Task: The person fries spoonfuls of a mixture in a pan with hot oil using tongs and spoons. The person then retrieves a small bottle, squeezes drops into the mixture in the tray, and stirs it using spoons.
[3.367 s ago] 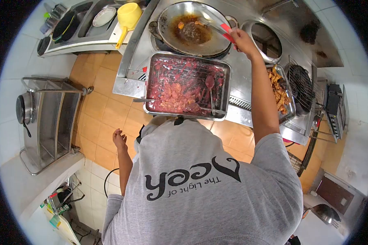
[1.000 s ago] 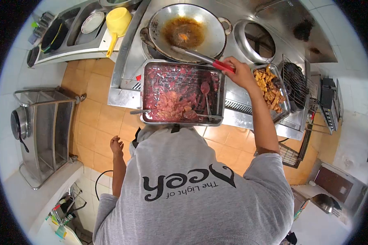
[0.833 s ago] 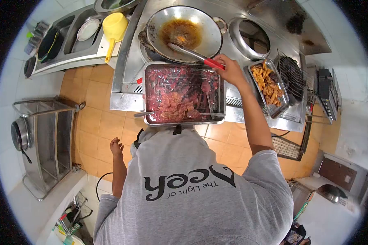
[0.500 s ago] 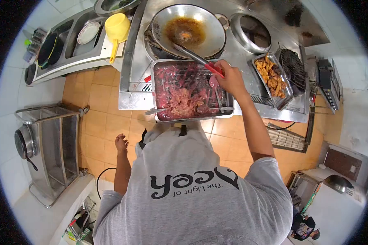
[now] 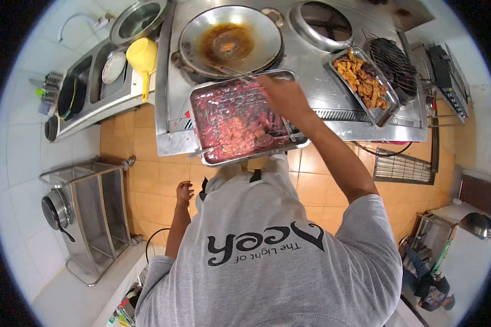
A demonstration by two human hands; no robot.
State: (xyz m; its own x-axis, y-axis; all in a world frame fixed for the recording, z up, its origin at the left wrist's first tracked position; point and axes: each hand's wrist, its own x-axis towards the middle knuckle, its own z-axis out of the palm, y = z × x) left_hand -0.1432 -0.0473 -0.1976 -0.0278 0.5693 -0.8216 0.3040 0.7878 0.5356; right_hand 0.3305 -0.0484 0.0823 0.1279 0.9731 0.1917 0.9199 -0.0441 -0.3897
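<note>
Steel stove [image 5: 306, 71] bears a wok [image 5: 263, 43] near its left edge, a tray [image 5: 196, 122] of raw meat [image 5: 237, 136] overhanging its front edge; the right hand [image 5: 282, 98], gripping tongs [image 5: 239, 74], has shifted inward, leaving them reaching from tray to wok; the left hand [image 5: 184, 193] hangs loosely curled, seemingly empty

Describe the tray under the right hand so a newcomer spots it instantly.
Start at the steel worktop, then find the wide wok there. The tray sits between the wok and the person, with the right hand over its far-right corner. Unlike the smaller tray of browned pieces, it holds glossy, pinkish-red pieces.
</note>
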